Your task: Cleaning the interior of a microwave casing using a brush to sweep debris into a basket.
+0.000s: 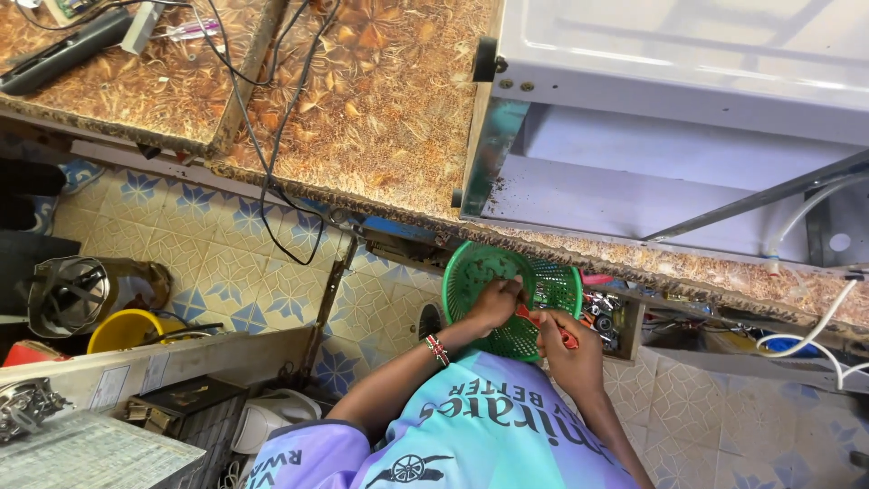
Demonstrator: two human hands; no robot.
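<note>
Green basket [543,288]: held low beneath the table [380,109] edge, over tiled floor [226,263]. Left hand [496,303] reaches inside, grip hidden. Right hand [566,349] closed around red-handled tool [554,328], beside the basket.

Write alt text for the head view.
Seen from above, a person's left hand reaches into a green plastic basket while the right hand grips a red tool beside it, under the edge of a brown patterned worktop.
</note>
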